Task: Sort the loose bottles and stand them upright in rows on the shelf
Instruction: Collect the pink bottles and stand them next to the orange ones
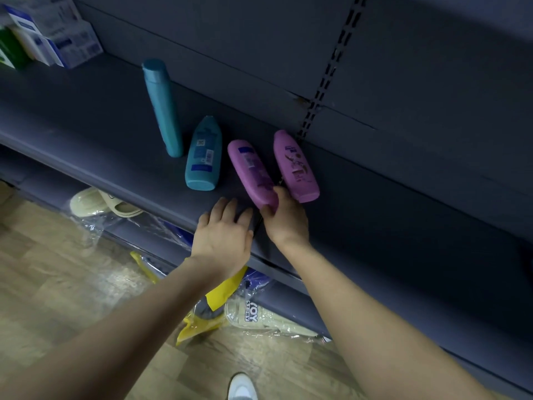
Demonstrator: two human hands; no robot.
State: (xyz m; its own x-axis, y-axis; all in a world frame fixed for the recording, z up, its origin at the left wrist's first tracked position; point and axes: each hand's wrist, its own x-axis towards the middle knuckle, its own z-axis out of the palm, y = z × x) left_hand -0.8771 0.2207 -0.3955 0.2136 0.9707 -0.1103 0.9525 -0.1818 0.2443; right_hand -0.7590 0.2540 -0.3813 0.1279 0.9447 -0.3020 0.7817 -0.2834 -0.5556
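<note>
Several bottles are on the dark grey shelf [95, 134]. A tall teal bottle [163, 108] stands upright, with a shorter, wider teal bottle [203, 155] just right of it. Further right are two purple bottles, the left one [253, 174] and the right one [295, 166], side by side. My right hand [284, 219] grips the near end of the left purple bottle between thumb and fingers. Flat on the shelf's front edge lies my left hand [225, 232], fingers straight, holding nothing, just left of that bottle.
White and blue boxes [57, 39] are stacked at the shelf's far left. Below, a lower shelf holds bagged slippers [106, 204] and yellow-tagged packs [219, 298]. A slotted upright [328, 70] runs up the back panel. The floor [57, 284] is wood.
</note>
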